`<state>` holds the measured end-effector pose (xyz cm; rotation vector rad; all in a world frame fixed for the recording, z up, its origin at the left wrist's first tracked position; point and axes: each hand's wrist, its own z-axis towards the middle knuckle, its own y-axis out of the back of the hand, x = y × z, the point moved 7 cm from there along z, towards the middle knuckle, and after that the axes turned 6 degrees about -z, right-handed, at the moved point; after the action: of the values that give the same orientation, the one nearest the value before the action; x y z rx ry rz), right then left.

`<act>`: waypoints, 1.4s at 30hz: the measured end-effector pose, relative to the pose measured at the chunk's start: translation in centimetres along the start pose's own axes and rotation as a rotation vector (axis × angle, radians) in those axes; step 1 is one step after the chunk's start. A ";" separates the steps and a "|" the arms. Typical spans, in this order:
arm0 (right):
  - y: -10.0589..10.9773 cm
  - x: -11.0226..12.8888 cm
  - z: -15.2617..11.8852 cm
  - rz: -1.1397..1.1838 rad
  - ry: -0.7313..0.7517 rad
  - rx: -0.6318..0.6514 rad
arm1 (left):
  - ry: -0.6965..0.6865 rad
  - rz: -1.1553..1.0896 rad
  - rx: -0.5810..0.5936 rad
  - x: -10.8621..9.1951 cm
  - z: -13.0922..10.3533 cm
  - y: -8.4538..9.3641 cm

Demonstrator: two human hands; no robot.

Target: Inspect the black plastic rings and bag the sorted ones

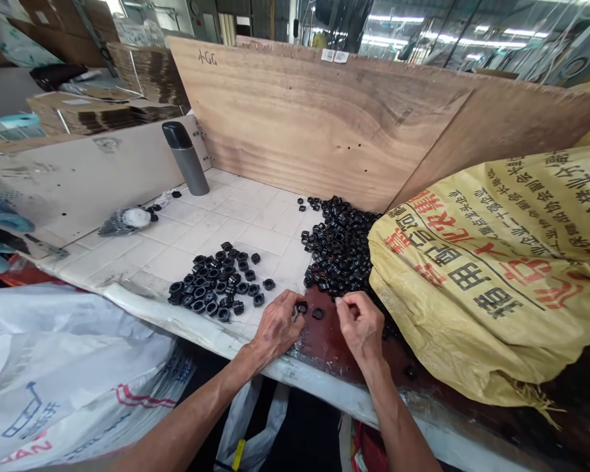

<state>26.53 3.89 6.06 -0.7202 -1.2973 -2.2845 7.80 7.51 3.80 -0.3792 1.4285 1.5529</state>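
Note:
My left hand (278,324) is closed, its thumb and forefinger pinching a small black ring-shaped part (302,306). Just right of it, a second black ring-shaped part (318,313) lies loose on the dark red board (319,337). At the near edge of a large heap of black parts (339,246), my right hand (360,322) has its fingers pressed together; whatever may be between them is hidden. A smaller spread of similar black parts (211,288) lies on the white tabletop, left of my left hand.
A yellow woven sack (472,262) borders the heap on the right. Behind stands a wooden panel (295,118). A grey bottle with a black lid (189,164) and a small clear bag (122,221) are at the back left. White sacks (63,367) hang over the near-left edge.

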 end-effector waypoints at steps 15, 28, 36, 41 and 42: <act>-2.0 0.3 -0.2 -0.257 0.176 0.198 | -0.065 -0.118 0.002 0.0 0.1 -0.4; -1.8 -0.1 -0.4 0.611 -0.205 0.178 | -0.017 -0.436 -0.022 -0.1 0.3 0.5; -2.3 0.9 -0.4 0.584 -0.146 0.223 | 0.110 -0.526 -0.017 0.3 0.1 0.2; -2.4 1.1 -0.5 0.524 -0.101 0.225 | 0.091 -0.486 -0.003 0.1 0.0 0.3; -2.3 1.1 -0.5 0.523 -0.095 0.210 | 0.078 -0.472 -0.007 0.1 0.0 0.3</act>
<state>24.21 4.47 5.02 -0.9678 -1.1934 -1.6908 7.48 7.56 3.94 -0.7309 1.2765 1.1687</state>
